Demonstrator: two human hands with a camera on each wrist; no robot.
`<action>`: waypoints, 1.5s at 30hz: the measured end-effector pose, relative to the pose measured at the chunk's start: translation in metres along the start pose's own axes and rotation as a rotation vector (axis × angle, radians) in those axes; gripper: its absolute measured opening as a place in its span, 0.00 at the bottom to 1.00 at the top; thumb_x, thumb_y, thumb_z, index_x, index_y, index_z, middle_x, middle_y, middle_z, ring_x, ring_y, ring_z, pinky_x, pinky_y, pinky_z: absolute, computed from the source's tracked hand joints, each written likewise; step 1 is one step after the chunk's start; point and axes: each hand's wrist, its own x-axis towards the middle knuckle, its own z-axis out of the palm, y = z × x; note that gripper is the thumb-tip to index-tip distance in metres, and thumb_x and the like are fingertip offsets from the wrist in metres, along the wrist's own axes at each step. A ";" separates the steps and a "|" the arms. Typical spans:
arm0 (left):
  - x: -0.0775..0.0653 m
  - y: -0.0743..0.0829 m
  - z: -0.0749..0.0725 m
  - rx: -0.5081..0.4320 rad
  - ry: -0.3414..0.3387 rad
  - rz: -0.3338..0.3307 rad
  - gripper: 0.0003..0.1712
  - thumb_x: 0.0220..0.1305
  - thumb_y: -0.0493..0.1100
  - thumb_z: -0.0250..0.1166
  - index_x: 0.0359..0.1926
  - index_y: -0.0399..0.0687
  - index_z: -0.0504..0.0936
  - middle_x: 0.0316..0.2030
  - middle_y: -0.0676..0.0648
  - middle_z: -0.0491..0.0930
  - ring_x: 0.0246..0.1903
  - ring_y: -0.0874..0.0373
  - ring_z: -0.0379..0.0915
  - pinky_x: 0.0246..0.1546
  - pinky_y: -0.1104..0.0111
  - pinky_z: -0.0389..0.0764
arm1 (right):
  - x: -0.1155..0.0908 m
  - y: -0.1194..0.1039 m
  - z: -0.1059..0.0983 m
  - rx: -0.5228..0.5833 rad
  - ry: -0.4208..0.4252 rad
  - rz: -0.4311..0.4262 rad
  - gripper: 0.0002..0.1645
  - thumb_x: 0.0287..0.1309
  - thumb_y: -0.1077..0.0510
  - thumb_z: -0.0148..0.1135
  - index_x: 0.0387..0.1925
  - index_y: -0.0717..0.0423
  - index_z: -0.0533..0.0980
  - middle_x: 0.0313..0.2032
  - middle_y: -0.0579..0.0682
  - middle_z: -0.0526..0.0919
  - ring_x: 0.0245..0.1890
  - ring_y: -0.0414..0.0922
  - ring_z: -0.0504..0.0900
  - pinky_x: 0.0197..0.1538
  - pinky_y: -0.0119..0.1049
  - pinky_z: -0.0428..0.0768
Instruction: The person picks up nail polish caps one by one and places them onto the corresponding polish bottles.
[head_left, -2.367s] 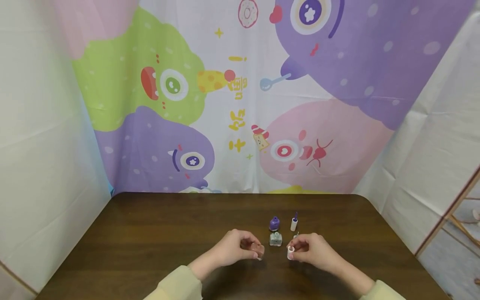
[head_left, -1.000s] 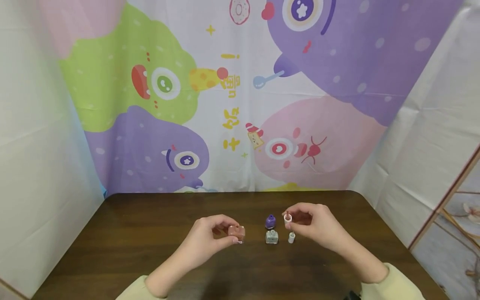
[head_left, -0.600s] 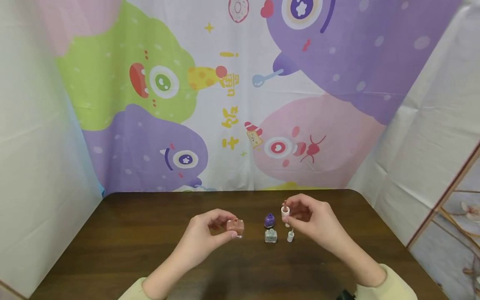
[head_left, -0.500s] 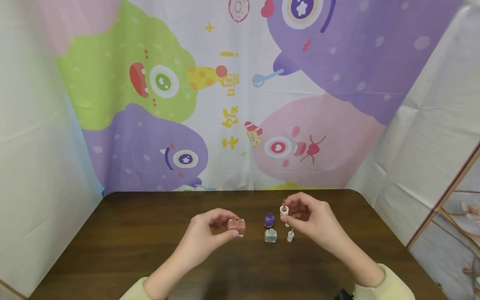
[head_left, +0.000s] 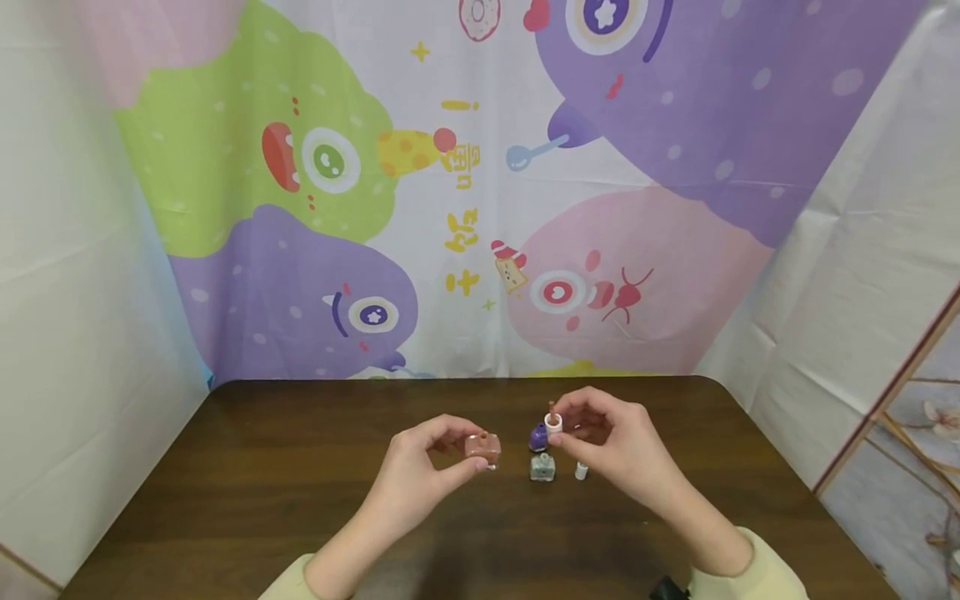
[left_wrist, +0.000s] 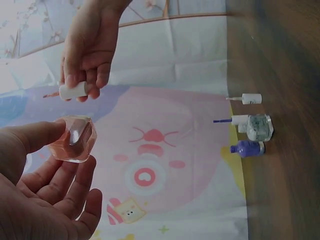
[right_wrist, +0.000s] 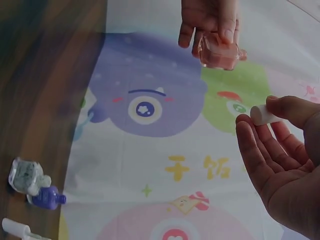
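Observation:
My left hand [head_left: 418,468] pinches an uncapped peach nail polish bottle [head_left: 483,448] between thumb and fingers, above the table. To its right, my right hand [head_left: 624,440] holds a white brush cap [head_left: 553,424] with its peach-coated brush pointing up. Bottle and cap are apart. Behind and below the cap, a purple nail polish bottle [head_left: 537,438] stands open-necked, partly covered. A grey glitter nail polish bottle [head_left: 542,468] stands in front of it. One white brush cap [head_left: 581,472] stands beside my right hand; a purple-brushed cap [left_wrist: 239,120] shows only in the left wrist view.
The dark wooden table [head_left: 315,492] carries the bottles and caps right of its middle. A printed cartoon curtain [head_left: 472,333] hangs behind its far edge, and white cloth [head_left: 82,275] hangs at the sides.
Both hands have risen from nearer the tabletop with the peach bottle and its cap. Over the last half second, the right hand has moved left and the left hand slightly right, narrowing the gap.

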 end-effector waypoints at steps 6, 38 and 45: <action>-0.003 -0.002 0.002 -0.009 -0.002 0.000 0.15 0.46 0.40 0.76 0.36 0.58 0.83 0.29 0.62 0.81 0.30 0.64 0.76 0.37 0.68 0.78 | -0.001 -0.001 0.004 0.034 -0.011 -0.029 0.14 0.48 0.61 0.71 0.39 0.53 0.78 0.37 0.48 0.84 0.33 0.38 0.83 0.32 0.33 0.82; -0.014 -0.004 0.014 -0.055 -0.088 0.011 0.16 0.46 0.41 0.75 0.38 0.56 0.83 0.30 0.62 0.82 0.31 0.63 0.77 0.38 0.67 0.79 | -0.003 -0.001 0.009 0.001 -0.041 -0.132 0.12 0.48 0.62 0.71 0.37 0.50 0.81 0.35 0.44 0.83 0.30 0.41 0.82 0.29 0.32 0.81; -0.016 -0.003 0.013 -0.050 -0.087 0.020 0.16 0.46 0.41 0.75 0.38 0.57 0.82 0.31 0.63 0.82 0.31 0.67 0.76 0.38 0.65 0.79 | -0.003 -0.005 0.007 -0.005 -0.042 -0.118 0.13 0.47 0.63 0.72 0.36 0.49 0.80 0.32 0.43 0.83 0.29 0.38 0.81 0.30 0.32 0.82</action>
